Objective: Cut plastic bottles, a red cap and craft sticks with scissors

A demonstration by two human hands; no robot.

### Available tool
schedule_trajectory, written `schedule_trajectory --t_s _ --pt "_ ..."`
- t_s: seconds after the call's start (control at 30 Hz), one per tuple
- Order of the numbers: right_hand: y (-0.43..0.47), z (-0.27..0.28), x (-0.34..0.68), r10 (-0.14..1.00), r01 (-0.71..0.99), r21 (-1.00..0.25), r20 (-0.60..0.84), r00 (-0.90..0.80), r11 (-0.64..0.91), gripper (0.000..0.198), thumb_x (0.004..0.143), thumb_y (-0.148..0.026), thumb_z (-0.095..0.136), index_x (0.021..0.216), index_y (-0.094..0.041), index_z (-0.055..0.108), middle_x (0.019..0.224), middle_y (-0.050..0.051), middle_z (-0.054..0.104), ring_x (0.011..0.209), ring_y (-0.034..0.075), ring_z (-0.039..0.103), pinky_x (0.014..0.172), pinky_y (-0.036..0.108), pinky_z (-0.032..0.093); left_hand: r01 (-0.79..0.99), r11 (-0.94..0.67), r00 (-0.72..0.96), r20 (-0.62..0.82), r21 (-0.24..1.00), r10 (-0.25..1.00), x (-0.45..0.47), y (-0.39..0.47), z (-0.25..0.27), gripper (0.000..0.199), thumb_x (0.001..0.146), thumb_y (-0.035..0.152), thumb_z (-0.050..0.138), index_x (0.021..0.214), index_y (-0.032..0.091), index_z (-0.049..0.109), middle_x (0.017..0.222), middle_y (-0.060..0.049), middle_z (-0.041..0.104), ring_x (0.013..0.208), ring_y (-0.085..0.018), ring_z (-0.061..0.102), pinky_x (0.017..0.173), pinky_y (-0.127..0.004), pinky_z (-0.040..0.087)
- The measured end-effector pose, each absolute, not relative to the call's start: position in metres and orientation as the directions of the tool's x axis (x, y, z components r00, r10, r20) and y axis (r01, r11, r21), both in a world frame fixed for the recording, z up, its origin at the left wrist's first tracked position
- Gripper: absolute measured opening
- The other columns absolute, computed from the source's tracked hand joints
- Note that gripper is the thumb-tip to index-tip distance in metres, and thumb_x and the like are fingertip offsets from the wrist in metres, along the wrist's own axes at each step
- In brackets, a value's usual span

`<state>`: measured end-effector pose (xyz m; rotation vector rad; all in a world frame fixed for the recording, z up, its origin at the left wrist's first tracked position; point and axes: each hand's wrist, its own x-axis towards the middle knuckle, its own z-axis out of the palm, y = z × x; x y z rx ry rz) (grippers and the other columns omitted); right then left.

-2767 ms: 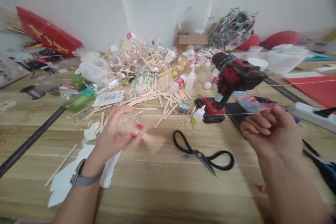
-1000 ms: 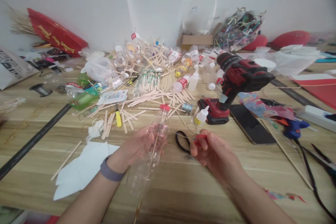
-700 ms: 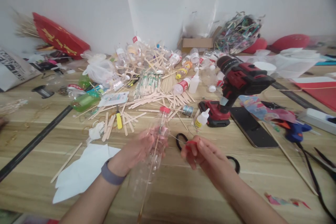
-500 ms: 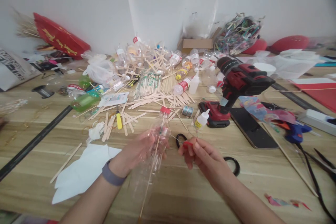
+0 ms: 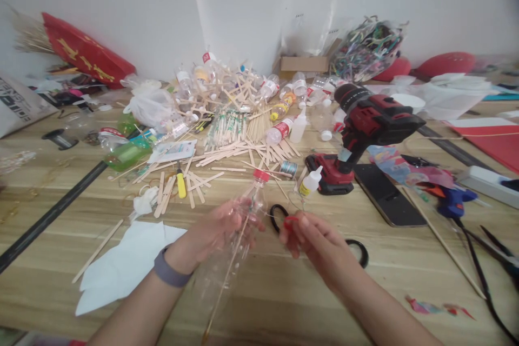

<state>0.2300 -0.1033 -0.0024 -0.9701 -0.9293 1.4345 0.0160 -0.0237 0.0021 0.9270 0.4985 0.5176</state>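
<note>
My left hand (image 5: 221,225) is wrapped round a clear plastic bottle (image 5: 214,275) with a red cap (image 5: 260,174), tilted with the cap away from me. A thin wooden stick (image 5: 231,270) runs lengthwise along the bottle; whether it lies inside or outside I cannot tell. In my right hand (image 5: 314,235), thumb and fingers pinch a small red plastic piece (image 5: 291,222), perhaps a bottle cap. From it a thin thread or wire (image 5: 272,215) stretches to the bottle neck. Black ring handles (image 5: 278,218) lie on the table close to my right hand.
A red cordless drill (image 5: 365,130) stands right of centre, beside a small glue bottle (image 5: 311,180) and a phone (image 5: 391,194). Wooden craft sticks (image 5: 231,154) and bottles are heaped behind. White paper (image 5: 125,265) lies left; a blue glue gun (image 5: 454,201) lies right.
The bottle's capped end has shifted slightly right in view, and its lower end slightly left. My right hand keeps its pinch on the red piece.
</note>
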Motion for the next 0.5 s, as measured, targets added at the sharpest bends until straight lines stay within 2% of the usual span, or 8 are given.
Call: schedule_trajectory --t_s 0.13,0.3,0.4,0.5 --pt "-0.098 0.009 0.249 0.980 -0.412 -0.910 -0.123 0.157 -0.048 0.052 0.074 -0.063 0.075 0.057 -0.020 0.051 0.056 0.001 0.057 0.047 0.010 0.044 0.045 0.023 0.033 -0.290 0.448 0.662 -0.161 0.846 0.732 0.007 -0.019 0.010 0.054 0.071 0.052 0.084 0.109 0.021 0.060 0.092 -0.004 0.073 0.070 -0.015 0.069 0.066 -0.025 0.051" --pt "-0.091 0.025 0.284 0.922 -0.432 -0.897 -0.085 0.377 0.094 0.059 0.064 -0.056 0.083 0.051 -0.021 0.038 0.046 -0.006 0.037 0.044 0.008 0.034 0.045 0.023 0.034 -0.316 0.381 0.514 -0.181 0.869 0.839 0.000 -0.015 0.022 0.055 0.066 0.050 0.088 0.104 0.018 0.063 0.085 -0.004 0.073 0.065 -0.015 0.067 0.061 -0.024 0.051" --pt "-0.090 0.033 0.301 0.892 -0.484 -0.860 -0.082 0.444 0.162 0.058 0.069 -0.046 0.080 0.049 -0.021 0.032 0.045 -0.006 0.028 0.044 0.009 0.028 0.045 0.025 0.032 -0.330 0.360 0.440 -0.195 0.872 0.877 -0.004 -0.013 0.027 0.056 0.063 0.049 0.089 0.102 0.016 0.066 0.083 -0.004 0.074 0.065 -0.015 0.067 0.062 -0.025 0.054" --pt "-0.091 0.044 0.313 0.825 -0.507 -0.812 -0.057 0.563 0.290 0.050 0.078 -0.034 0.072 0.051 -0.021 0.031 0.049 -0.007 0.019 0.046 0.009 0.014 0.045 0.027 0.022 -0.367 0.362 0.389 -0.212 0.857 0.897 -0.011 -0.011 0.029 0.052 0.064 0.048 0.089 0.100 0.016 0.069 0.085 -0.005 0.076 0.066 -0.017 0.069 0.062 -0.026 0.055"
